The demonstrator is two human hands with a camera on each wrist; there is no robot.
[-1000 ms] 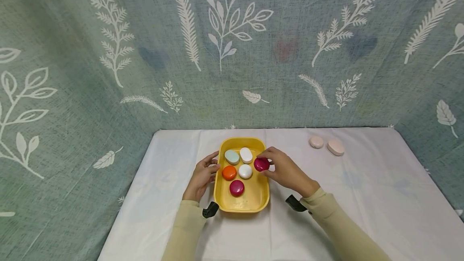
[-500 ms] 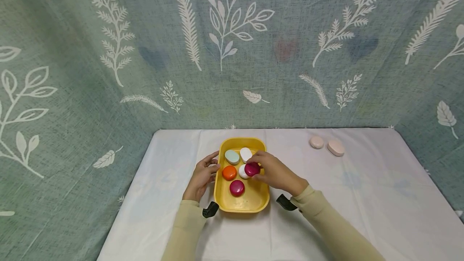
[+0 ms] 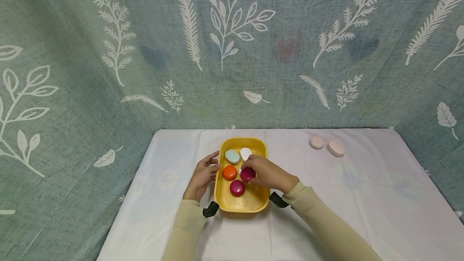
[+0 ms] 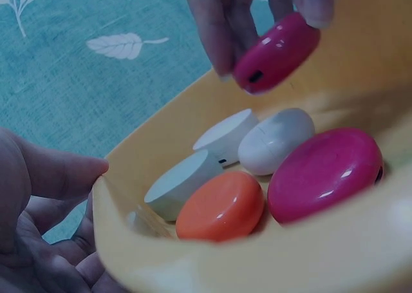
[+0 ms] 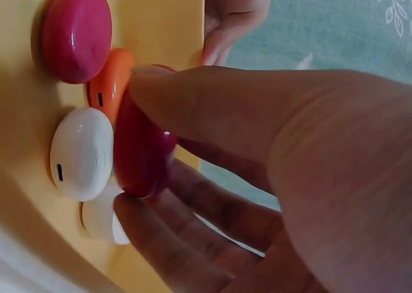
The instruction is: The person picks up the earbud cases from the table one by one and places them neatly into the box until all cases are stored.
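Note:
In the head view my right hand (image 3: 268,172) is over the yellow tray (image 3: 243,208), pinching a glossy magenta pebble-shaped case (image 4: 277,51) with a small dark slot in its side. The left wrist view shows that case raised above the others. Under it lies a white round case (image 5: 82,154), partly covered in the head view. Also in the tray are a second magenta case (image 3: 237,188), an orange case (image 3: 229,172), a pale green oval case (image 3: 232,156) and a white oval case (image 3: 246,153). My left hand (image 3: 201,176) touches the tray's left rim with relaxed fingers.
Two pale pink pebble-shaped pieces, one rounder (image 3: 317,142) and one longer (image 3: 336,148), lie at the back right of the white-covered table (image 3: 311,220). A green leaf-patterned curtain (image 3: 232,92) hangs behind the table and along its sides.
My right hand has moved left and slightly nearer with the magenta case, from the tray's right edge to over the white round case. The left hand and tray have stayed put.

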